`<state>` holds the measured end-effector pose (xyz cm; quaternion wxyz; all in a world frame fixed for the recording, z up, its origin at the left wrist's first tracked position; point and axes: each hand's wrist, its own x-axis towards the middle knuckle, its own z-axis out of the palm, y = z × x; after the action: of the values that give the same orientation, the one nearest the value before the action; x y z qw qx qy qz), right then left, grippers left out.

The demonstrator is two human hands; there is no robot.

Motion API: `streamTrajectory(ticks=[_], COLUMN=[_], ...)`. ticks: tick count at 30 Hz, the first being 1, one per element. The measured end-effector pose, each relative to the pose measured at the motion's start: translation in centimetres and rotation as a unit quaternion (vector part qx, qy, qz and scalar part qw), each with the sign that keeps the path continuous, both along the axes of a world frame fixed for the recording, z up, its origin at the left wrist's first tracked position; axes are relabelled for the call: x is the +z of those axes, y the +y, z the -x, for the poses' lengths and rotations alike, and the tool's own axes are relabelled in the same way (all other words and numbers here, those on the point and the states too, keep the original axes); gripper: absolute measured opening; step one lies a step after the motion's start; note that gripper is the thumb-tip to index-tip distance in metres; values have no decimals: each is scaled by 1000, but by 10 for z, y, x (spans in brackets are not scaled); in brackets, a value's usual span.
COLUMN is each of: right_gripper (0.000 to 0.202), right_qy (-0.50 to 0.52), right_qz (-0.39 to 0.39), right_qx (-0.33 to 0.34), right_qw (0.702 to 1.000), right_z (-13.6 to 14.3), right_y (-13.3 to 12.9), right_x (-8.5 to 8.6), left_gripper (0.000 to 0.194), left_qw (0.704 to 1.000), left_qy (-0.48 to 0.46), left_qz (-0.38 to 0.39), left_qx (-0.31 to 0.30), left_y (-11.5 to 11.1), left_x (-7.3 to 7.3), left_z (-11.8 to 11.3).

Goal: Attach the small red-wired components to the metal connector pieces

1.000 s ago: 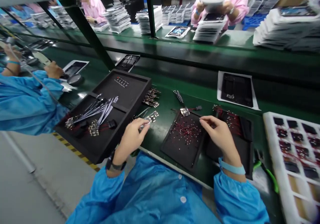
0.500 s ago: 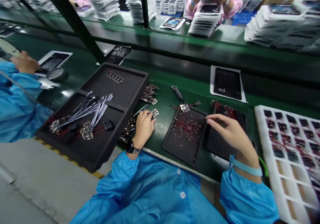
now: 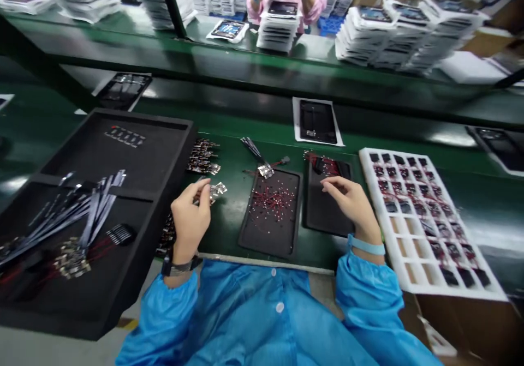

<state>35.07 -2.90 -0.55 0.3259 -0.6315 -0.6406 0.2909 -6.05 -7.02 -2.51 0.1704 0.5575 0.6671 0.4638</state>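
Note:
My left hand [image 3: 190, 219] is raised beside the large black foam tray, thumb and fingertips pinched; what they hold, if anything, is too small to name. Small circuit boards [image 3: 216, 189] lie at its fingertips, with stacked boards [image 3: 202, 156] behind. My right hand [image 3: 347, 199] hovers over the right black tray [image 3: 327, 213], thumb and index tips close together, their contents too small to make out. Between my hands, a black tray [image 3: 268, 238] holds loose red wires with pale ends. A board with dark flat cables [image 3: 264, 169] lies at its back edge.
The black foam tray [image 3: 172, 175] holds boards with flat cables at left. A white foam tray [image 3: 393, 243] of black parts with red wires stands at right. Tablet housings [image 3: 317, 121] lie on the line behind. Across it, a person in pink [image 3: 315, 0] is among white stacks [image 3: 278, 30].
The view has swung right. My left hand has lifted from the small boards, its fingers now pinched. My right hand's thumb and index finger stay near each other over the right tray.

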Motion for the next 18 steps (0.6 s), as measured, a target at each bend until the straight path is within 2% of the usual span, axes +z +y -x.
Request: streamTrajectory(ticks=[6,8,11,14,16,18], right_gripper=[22,20,19,32,48,56], right_qy=[5,-24,-101,-203,-247,-254], right_qz=[-29,-61,-138,-193,-169,-117], right_qx=[-17,-61,-192,-333,-376,-368], right_qw=[999,996,966,900,877,887], right_z=[17,10,-24,-72,-101,-120], right_y=[-39,-50,-69,-90,-100,-105], right_x=[-9,-12,-14,-20,-30,-42], left_gripper=[32,26,19,22,27,34], left_qw=[977,970,963,956,948,938], left_qy=[-166,-190,-204,-228,-261,-298], left_qz=[135,153,178,183,175,168], left_qx=[0,-4,-9,-28,-45,-58], left_y=[-15,-17,-18,-14,-7,2], left_x=[27,36,48,53,50,43], left_z=[-16,-21,-25,-24,-22,-20])
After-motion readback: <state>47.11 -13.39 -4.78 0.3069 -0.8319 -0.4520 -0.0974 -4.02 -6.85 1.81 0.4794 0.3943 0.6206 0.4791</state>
